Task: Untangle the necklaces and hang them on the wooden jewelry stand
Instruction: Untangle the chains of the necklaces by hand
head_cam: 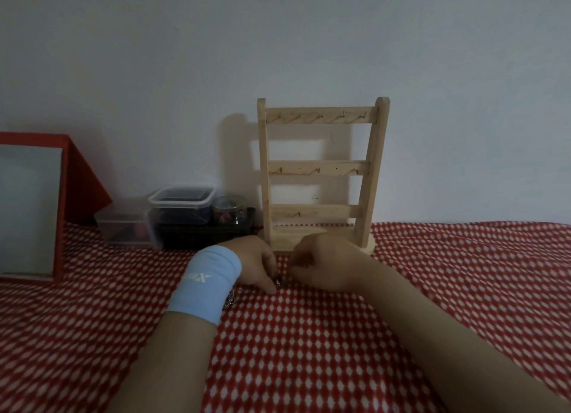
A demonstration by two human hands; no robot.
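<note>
- Currently both hands are close together, low on the cloth (309, 335), just in front of the stand's base.
- Left hand (256, 264): fingers curled down, tips pinching a small dark metal bit of the necklaces (229, 300). A silvery chain loop shows beside the wrist, lying on the cloth.
- Right hand (327, 264): fingers curled toward the left fingertips. Too dim to tell whether it grips any chain.
- Stand (321, 165): pale unfinished wood, ladder shape, two side posts and three flat rungs with small metal hooks. Rounded base on the cloth, back near the wall (278, 42).
- Cloth: red, with a tight grid of white diamond dots, slightly rumpled.
- Wristband (207, 284): light blue stretch fabric on the left wrist, white angular logo, letters not readable.
- Box (182, 202): clear plastic, rounded corners, dark contents. It sits left of the stand on a dark tray, with a second clear box beside it.
- Jar (228, 210): small, round, clear, between box and stand.
- Mirror (31, 208): red frame, grey glass, at the far left.
- Wall: plain, matte, off-white.
</note>
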